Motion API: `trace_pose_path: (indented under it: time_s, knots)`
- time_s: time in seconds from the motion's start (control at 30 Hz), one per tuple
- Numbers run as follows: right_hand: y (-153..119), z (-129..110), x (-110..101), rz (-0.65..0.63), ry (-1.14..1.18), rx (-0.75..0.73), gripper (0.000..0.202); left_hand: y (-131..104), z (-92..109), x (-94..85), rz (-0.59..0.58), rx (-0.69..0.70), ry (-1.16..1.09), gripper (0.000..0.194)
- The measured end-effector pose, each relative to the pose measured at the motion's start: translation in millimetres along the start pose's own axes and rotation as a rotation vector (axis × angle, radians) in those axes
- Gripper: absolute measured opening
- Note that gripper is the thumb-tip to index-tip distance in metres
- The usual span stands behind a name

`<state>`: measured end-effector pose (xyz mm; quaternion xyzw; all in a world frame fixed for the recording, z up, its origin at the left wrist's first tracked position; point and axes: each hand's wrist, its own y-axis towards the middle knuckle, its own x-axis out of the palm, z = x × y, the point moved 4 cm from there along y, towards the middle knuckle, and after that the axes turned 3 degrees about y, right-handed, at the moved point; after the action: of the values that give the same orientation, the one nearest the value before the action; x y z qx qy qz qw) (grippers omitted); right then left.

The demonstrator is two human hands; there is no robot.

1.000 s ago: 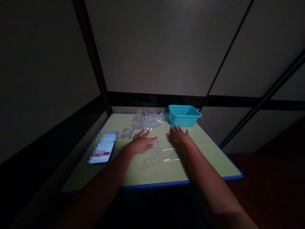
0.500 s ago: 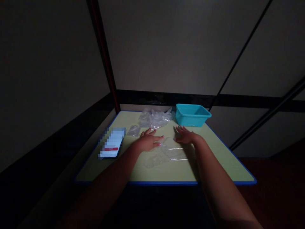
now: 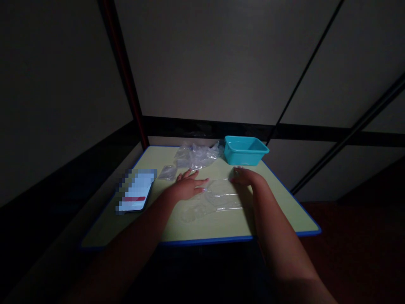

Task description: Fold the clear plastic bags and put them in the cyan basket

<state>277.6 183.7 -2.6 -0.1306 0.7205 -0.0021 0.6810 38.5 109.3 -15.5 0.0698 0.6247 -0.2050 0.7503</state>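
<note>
On the near half of the green bench (image 3: 278, 211), a clear plastic bag (image 3: 215, 200) lies flat between both hands. Left hand (image 3: 186, 186) rests palm down with fingers spread wide, touching the bag's left edge. Right hand (image 3: 248, 176) presses flat on its far right corner, fingers extended. Left of them lies a phone (image 3: 136, 195). Farther back sit a small clear bag (image 3: 167, 172), a crumpled plastic heap (image 3: 196, 155) and a teal tub (image 3: 245, 150).

A clear plastic bag (image 3: 212, 199) lies flat and wrinkled on the table's middle, its far edge under both palms.
</note>
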Motion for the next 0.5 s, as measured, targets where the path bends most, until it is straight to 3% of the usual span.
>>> trace_pose_path:
  time_s: [0.5]
  knots:
    - [0, -14, 12, -0.138, 0.079, -0.056, 0.095, 0, -1, 1.0, -0.005, 0.008, -0.007, 0.049]
